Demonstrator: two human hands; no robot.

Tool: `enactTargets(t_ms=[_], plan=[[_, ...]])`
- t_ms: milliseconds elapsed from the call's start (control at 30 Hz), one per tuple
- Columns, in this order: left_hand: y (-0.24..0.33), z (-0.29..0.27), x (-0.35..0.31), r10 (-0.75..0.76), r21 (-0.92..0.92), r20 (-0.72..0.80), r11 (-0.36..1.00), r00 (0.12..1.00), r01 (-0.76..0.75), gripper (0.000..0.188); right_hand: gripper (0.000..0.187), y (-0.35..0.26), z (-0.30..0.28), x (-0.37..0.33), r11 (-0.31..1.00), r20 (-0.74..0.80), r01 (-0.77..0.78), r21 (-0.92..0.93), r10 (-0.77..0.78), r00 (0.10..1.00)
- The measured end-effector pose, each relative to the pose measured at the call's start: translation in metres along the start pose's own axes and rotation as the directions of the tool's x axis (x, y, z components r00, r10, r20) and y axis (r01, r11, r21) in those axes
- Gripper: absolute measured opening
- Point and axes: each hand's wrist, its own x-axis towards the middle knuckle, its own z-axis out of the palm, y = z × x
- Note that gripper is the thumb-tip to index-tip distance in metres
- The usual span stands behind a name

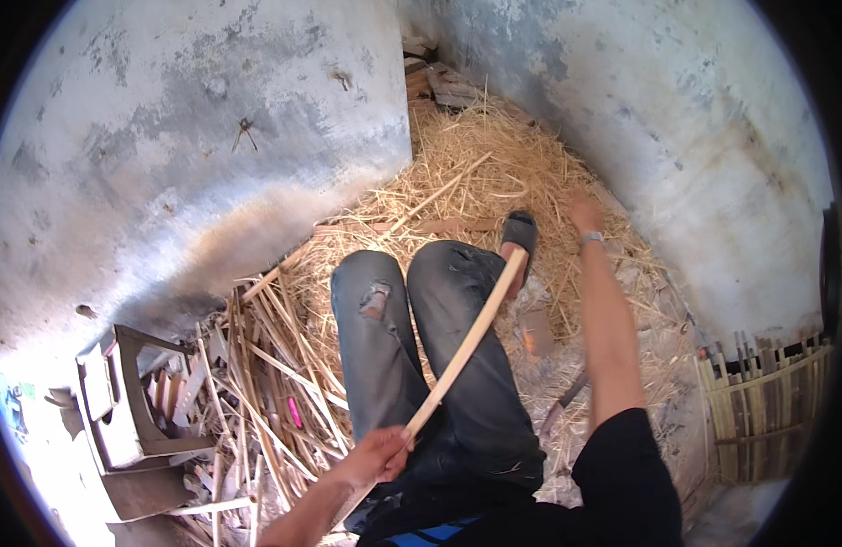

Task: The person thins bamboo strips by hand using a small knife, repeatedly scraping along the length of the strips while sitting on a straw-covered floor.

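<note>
My left hand [383,455] is closed around the lower part of a long pale strip [467,346], which looks like split bamboo. The strip slants up across my right thigh, and its far end reaches the ankle above my sandal [520,232]. My right arm is stretched forward, with a watch or band on the wrist. My right hand [585,215] is over the heap of thin shavings [494,137], apart from the strip. Its fingers are blurred against the shavings, so their grip cannot be made out.
Long split sticks [275,365] lie piled to my left, near a wooden frame [120,401]. Bare walls [257,109] close in on both sides. A slatted bamboo basket or panel [767,410] stands at the right. Beside my right thigh lies a dark curved piece [565,401].
</note>
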Motion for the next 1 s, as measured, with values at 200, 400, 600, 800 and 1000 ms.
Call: enactTargets(t_ms=[200, 400, 600, 800, 1000], plan=[[0.012, -0.009, 0.013, 0.130, 0.108, -0.034, 0.986, 0.991, -0.125, 0.034, 0.071, -0.022, 0.004, -0.029, 0.922, 0.066, 0.142, 0.360, -0.177, 0.982], [0.030, 0.007, 0.025, 0.206, 0.261, -0.099, 0.949, 0.973, -0.175, 0.033, 0.060, -0.059, -0.021, -0.124, 0.645, 0.115, 0.157, 0.748, -0.359, 0.926], [0.030, 0.010, 0.027, 0.217, 0.285, -0.133, 0.943, 0.967, -0.172, 0.033, 0.048, -0.064, -0.053, -0.207, 0.535, 0.096, 0.250, 0.807, -0.537, 0.838], [0.028, 0.012, 0.033, 0.243, 0.263, -0.136, 0.943, 0.960, -0.202, 0.034, 0.038, -0.058, -0.046, -0.227, 0.506, 0.271, -0.022, 0.862, -0.424, 0.864], [0.015, 0.017, 0.040, 0.436, 0.518, -0.221, 0.810, 0.872, -0.273, 0.035, 0.033, -0.073, -0.045, -0.259, 0.607, 0.268, 0.113, 0.787, -0.500, 0.824]])
